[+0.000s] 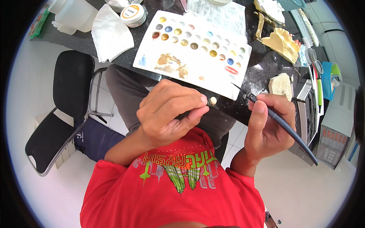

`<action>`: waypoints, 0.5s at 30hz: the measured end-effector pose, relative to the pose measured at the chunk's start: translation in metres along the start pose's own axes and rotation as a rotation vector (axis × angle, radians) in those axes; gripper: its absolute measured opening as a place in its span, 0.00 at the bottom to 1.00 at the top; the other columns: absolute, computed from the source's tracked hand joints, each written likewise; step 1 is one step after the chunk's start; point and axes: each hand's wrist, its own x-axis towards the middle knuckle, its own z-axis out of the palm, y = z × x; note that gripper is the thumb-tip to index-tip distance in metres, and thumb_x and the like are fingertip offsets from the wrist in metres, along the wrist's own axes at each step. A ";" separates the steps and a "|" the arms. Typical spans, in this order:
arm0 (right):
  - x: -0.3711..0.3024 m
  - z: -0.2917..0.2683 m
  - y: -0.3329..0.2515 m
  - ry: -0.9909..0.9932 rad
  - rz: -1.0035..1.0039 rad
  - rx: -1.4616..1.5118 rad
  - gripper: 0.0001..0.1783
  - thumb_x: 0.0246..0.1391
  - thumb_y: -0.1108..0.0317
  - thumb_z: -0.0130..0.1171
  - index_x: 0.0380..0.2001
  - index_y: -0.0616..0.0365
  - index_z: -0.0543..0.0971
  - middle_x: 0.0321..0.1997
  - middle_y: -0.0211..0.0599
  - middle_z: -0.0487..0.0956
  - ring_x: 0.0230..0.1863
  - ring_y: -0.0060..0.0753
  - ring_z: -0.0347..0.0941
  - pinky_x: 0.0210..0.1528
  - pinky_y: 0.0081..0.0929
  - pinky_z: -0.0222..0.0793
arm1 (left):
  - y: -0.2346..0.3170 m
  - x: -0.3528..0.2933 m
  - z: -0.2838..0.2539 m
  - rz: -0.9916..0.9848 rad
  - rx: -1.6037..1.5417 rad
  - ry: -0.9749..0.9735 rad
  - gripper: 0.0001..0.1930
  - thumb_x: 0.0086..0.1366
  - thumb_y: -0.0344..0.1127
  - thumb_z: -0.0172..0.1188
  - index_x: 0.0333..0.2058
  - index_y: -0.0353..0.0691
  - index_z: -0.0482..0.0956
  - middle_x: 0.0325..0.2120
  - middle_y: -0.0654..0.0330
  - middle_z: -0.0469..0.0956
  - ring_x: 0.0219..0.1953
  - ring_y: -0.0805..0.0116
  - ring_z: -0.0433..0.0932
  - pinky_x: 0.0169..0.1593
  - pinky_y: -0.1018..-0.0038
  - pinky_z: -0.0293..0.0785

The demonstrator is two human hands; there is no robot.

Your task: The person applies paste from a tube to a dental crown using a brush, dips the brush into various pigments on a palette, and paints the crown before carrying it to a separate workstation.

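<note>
My left hand [171,110] pinches a small dark holder with a cream, tooth-coloured dental crown [213,100] at its tip. In my right hand [272,123] is a fine paintbrush [291,131] with a thick dark blue-grey handle, gripped like a pen. Its thin dark bristles point up and left, over the right corner of a white palette [213,72]; whether they touch it I cannot tell. Rows of wells with coloured pastes fill the palette's far part, and brown smears [169,64] mark its near left. The crown hangs just off the palette's near edge, apart from the brush.
A folded white tissue [110,34] and a lidded white jar [133,15] lie left of the palette. To the right are yellow dental casts [281,43], a honeycomb firing tray [280,84] and a grey machine [336,129]. A black chair [72,83] stands at the left.
</note>
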 end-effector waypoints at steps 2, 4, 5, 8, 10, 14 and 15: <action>-0.001 0.000 0.001 -0.016 -0.007 -0.011 0.05 0.45 0.79 0.62 0.28 0.66 0.77 0.23 0.39 0.78 0.20 0.25 0.73 0.23 0.17 0.66 | -0.001 -0.002 -0.001 0.014 -0.002 -0.030 0.09 0.55 0.27 0.68 0.34 0.38 0.77 0.28 0.58 0.80 0.27 0.67 0.78 0.32 0.76 0.70; 0.001 0.000 0.002 -0.029 -0.023 -0.016 0.05 0.45 0.80 0.63 0.27 0.66 0.77 0.22 0.39 0.78 0.20 0.24 0.72 0.22 0.16 0.66 | -0.001 -0.003 -0.001 0.018 0.011 -0.030 0.09 0.54 0.27 0.68 0.34 0.38 0.77 0.27 0.58 0.80 0.27 0.67 0.78 0.32 0.76 0.70; 0.001 0.001 0.003 -0.026 -0.029 -0.019 0.05 0.45 0.80 0.63 0.27 0.66 0.77 0.23 0.39 0.78 0.20 0.24 0.72 0.22 0.16 0.66 | -0.002 -0.003 -0.001 0.020 0.016 -0.029 0.10 0.54 0.27 0.68 0.34 0.37 0.77 0.27 0.58 0.80 0.27 0.67 0.79 0.32 0.76 0.70; 0.001 0.002 0.003 -0.026 -0.044 -0.039 0.05 0.44 0.80 0.63 0.27 0.66 0.77 0.23 0.39 0.78 0.20 0.24 0.72 0.22 0.16 0.66 | 0.000 -0.001 0.002 0.003 0.034 0.022 0.11 0.47 0.25 0.71 0.31 0.40 0.80 0.25 0.62 0.80 0.25 0.68 0.77 0.28 0.78 0.71; 0.002 0.000 0.001 -0.040 -0.046 -0.065 0.05 0.44 0.80 0.63 0.28 0.66 0.77 0.23 0.40 0.78 0.20 0.24 0.72 0.22 0.15 0.66 | 0.000 -0.001 0.003 0.004 0.032 0.023 0.11 0.47 0.25 0.71 0.31 0.40 0.80 0.25 0.63 0.80 0.25 0.69 0.76 0.28 0.78 0.71; 0.000 -0.002 0.001 -0.048 -0.016 -0.032 0.05 0.44 0.79 0.63 0.27 0.66 0.78 0.23 0.39 0.78 0.19 0.23 0.71 0.21 0.15 0.65 | -0.001 -0.002 0.002 0.001 0.031 0.021 0.11 0.47 0.25 0.71 0.31 0.40 0.80 0.25 0.63 0.80 0.25 0.69 0.76 0.27 0.78 0.71; 0.000 0.000 0.003 -0.022 -0.031 -0.010 0.05 0.44 0.79 0.63 0.27 0.66 0.78 0.22 0.39 0.78 0.19 0.23 0.71 0.21 0.15 0.65 | -0.002 -0.002 0.001 0.001 0.028 0.021 0.11 0.47 0.25 0.71 0.31 0.39 0.80 0.25 0.63 0.80 0.25 0.69 0.76 0.27 0.78 0.71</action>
